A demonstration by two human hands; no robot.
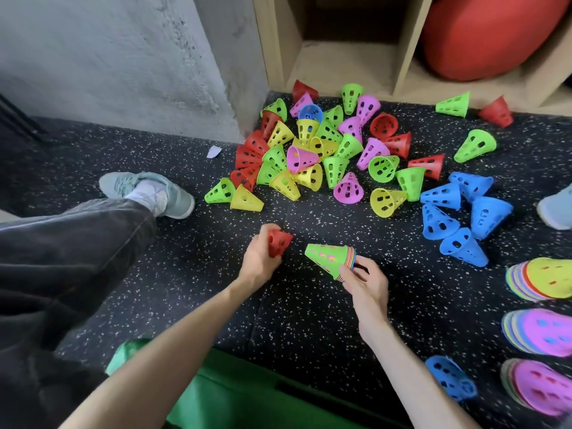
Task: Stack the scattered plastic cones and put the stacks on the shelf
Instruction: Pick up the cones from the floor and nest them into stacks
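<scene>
My left hand [260, 258] grips a single red cone [278, 242] above the speckled floor. My right hand [365, 284] holds a stack of cones [331, 258] by its wide end; the outer cone is green and the tip points left, toward the red one. The two are a short gap apart. A big pile of scattered cones [325, 150] in red, green, yellow, pink and blue lies ahead on the floor. The wooden shelf [340, 60] stands behind the pile, its lower left compartment open.
Several blue cones [458, 212] lie at the right. Three finished stacks [541, 280] lie at the right edge, and a lone blue cone [450, 377] near them. A leg and shoe [154, 190] stretch in from the left. A red ball [489, 32] fills the right shelf compartment.
</scene>
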